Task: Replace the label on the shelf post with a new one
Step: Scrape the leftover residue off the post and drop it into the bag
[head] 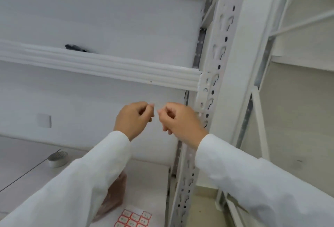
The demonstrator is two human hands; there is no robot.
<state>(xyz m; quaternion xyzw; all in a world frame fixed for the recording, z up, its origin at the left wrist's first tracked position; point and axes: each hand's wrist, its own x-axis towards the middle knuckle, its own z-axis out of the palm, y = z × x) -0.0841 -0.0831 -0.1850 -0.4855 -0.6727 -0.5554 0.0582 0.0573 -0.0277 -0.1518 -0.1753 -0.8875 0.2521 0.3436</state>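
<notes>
The white perforated shelf post (215, 75) runs from top right down to the bottom centre. Just left of it, at mid-height, my left hand (132, 119) and my right hand (179, 120) are raised with curled fingers, fingertips almost meeting. Between them they pinch something small and pale, hard to make out, perhaps a label (155, 108). A sheet of red-bordered labels (133, 218) lies on the lower shelf by the post's foot. I see no label on the visible face of the post.
A white shelf beam (101, 66) crosses above my hands. On the lower shelf (27, 158) sit a roll of tape (57, 159) at the left and a clear plastic bag (113, 196) under my left sleeve. Another shelf frame (260, 118) stands to the right.
</notes>
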